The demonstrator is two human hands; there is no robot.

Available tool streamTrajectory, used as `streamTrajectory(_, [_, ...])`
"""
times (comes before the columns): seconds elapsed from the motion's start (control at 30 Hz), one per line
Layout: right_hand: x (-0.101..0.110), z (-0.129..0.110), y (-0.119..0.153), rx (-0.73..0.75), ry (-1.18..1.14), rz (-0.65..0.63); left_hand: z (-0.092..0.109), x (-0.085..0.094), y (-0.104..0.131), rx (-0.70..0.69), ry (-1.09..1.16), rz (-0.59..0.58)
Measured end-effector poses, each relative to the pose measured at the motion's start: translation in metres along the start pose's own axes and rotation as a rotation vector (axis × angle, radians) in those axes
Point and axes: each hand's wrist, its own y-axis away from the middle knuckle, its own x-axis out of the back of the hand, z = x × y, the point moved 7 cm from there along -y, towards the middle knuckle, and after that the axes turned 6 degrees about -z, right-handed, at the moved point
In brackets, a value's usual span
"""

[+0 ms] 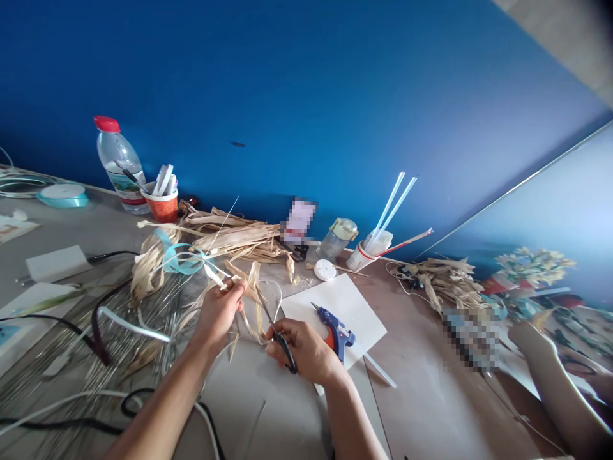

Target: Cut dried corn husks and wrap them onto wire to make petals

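My left hand [221, 313] is closed in a pinch on a dried corn husk strip [245, 324], near the middle of the table. A pale thin stem pokes out above its fingers. Black-handled scissors [288, 356] are in my right hand [306, 348], fingers wrapped around the handles, blades pointing up and left beside the husk. Loose husk pieces [253, 275] lie just beyond both hands. Right of my right hand, a blue glue gun [341, 335] rests on a white sheet [361, 306].
A husk bundle [239, 236] lies along the blue wall, near a plastic bottle [119, 166] and an orange cup [163, 206]. Many thin wires [115, 338] and cables spread left. A glass jar [338, 239] and a cup with glue sticks [363, 255] stand behind. Another person's arm [550, 370] is at right.
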Motion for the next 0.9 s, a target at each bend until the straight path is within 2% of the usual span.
streamTrajectory(0.9, [-0.0011,0.0018,-0.0007,0.001,0.011,-0.014,-0.0036,0.0018,-0.0009,-0.007,-0.002,0.016])
